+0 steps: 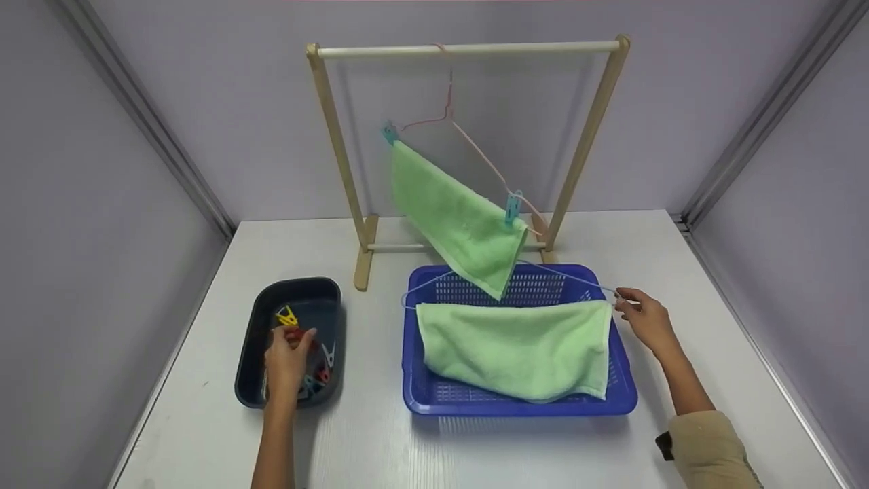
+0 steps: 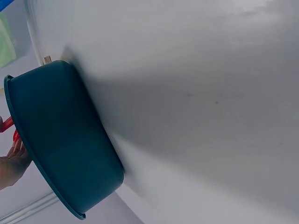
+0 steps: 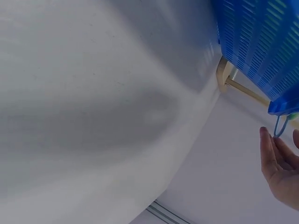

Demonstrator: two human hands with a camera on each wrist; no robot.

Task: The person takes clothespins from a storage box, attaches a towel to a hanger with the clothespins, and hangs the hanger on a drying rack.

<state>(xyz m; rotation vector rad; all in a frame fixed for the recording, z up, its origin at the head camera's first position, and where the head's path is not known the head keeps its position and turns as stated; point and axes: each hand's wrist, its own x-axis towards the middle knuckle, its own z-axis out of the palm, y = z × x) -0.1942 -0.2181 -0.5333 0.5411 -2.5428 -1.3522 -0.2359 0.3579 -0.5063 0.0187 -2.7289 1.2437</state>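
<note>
In the head view my left hand (image 1: 285, 363) is over the dark plastic tub (image 1: 319, 288), pinching a red clothespin (image 1: 296, 334) between thumb and fingers. Red also shows at the fingertips above the tub rim in the left wrist view. A yellow clothespin (image 1: 287, 316) and several others lie inside. At the right, my right hand (image 1: 648, 326) holds one end of a light-blue wire hanger (image 1: 570, 276) by its loop. That hanger lies across the blue basket (image 1: 523, 409), and a light-green towel (image 1: 516, 346) is draped along its lower wire.
Behind the basket stands a wooden rack with a white bar (image 1: 529, 48). A pink hanger (image 1: 478, 153) hangs tilted from it, bearing another green towel (image 1: 455, 210) clipped by two teal clothespins (image 1: 514, 208). The towel's low corner overlaps the basket. Grey walls border the white table (image 1: 366, 435).
</note>
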